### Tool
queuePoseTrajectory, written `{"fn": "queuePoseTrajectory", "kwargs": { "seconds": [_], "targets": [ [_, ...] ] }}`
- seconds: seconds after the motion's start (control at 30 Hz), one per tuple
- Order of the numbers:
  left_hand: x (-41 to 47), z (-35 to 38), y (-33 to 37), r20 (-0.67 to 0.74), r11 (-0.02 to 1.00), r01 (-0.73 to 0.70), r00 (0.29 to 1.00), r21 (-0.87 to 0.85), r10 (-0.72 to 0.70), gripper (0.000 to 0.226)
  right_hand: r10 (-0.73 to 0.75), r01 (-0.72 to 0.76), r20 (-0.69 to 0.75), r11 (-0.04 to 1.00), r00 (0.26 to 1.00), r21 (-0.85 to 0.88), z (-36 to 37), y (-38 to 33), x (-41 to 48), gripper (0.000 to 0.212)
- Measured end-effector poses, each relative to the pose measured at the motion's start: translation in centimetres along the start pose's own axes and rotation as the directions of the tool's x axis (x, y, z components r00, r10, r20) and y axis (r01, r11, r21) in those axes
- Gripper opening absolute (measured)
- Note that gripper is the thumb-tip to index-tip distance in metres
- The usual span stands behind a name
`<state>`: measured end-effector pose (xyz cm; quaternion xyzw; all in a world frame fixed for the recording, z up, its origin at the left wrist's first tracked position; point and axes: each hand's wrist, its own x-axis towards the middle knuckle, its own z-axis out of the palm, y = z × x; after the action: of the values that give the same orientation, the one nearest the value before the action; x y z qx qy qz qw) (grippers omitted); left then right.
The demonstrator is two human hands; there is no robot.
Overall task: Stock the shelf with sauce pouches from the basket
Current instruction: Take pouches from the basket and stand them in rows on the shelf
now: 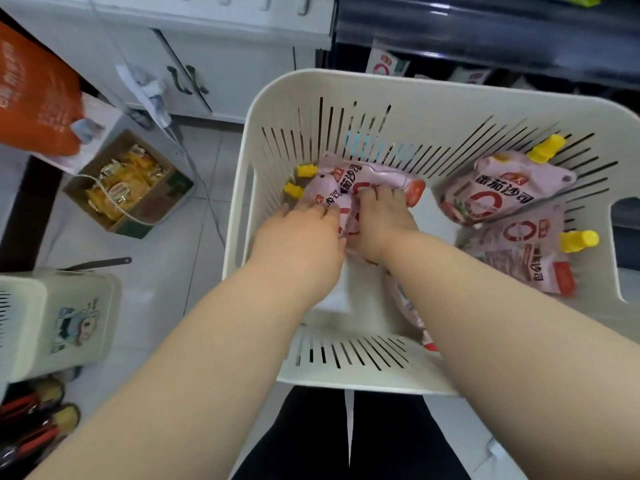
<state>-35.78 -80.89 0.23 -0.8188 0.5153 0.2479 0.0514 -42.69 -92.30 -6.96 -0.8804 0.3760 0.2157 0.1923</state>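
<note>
A white slatted basket (346, 88) sits in front of me and holds several pink sauce pouches with yellow caps. Both hands are down inside it at the left. My left hand (301, 237) grips a pouch (332, 202) lying by the left wall. My right hand (381, 220) closes on a second pouch (377, 176) that overlaps the first. Two more pouches (498, 192) (523, 251) lie at the basket's right side. Another pouch (408, 306) lies under my right forearm, mostly hidden. The dark shelf (485, 36) stands behind the basket with pouches (384, 65) on it.
A cardboard box of yellow snack packets (124, 188) stands on the tiled floor at left. White cabinets (207, 74) lie beyond it. A small cream bin (59, 323) sits at the lower left, an orange bag (38, 91) at the upper left.
</note>
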Motion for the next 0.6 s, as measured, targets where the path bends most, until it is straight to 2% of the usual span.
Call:
{"fn": "queuePoseTrajectory", "kwargs": {
  "seconds": [0.1,0.2,0.27,0.37,0.47,0.6],
  "targets": [
    [-0.1,0.0,0.1,-0.002,0.999,0.004,1.0,0.034,-0.004,0.053,-0.009,0.008,0.028,0.999,1.0,0.04,0.0,0.2,0.1,0.074],
    [-0.1,-0.1,0.3,0.017,0.997,0.015,1.0,0.07,-0.016,0.053,0.029,-0.065,0.251,0.989,0.967,0.136,0.9,0.4,-0.7,0.075],
    [0.0,0.0,0.2,0.032,0.996,0.03,0.999,0.089,-0.033,0.054,0.038,-0.078,0.325,0.991,0.945,0.11,1.4,0.5,-0.9,0.076],
    [0.0,0.0,0.1,0.042,0.992,0.057,0.997,0.109,-0.062,0.052,0.049,-0.11,0.361,0.983,0.931,0.149,1.4,0.7,-0.6,0.072],
    [-0.2,-0.2,0.2,0.051,0.986,0.09,0.994,0.139,-0.098,0.051,0.069,-0.208,0.37,0.913,0.927,0.352,1.6,1.1,-0.2,0.062],
    [-0.1,-0.3,0.3,0.062,0.98,0.126,0.989,0.152,-0.136,0.05,0.032,-0.247,0.378,0.806,0.925,0.537,1.7,1.4,-0.2,0.078]
  ]
}}
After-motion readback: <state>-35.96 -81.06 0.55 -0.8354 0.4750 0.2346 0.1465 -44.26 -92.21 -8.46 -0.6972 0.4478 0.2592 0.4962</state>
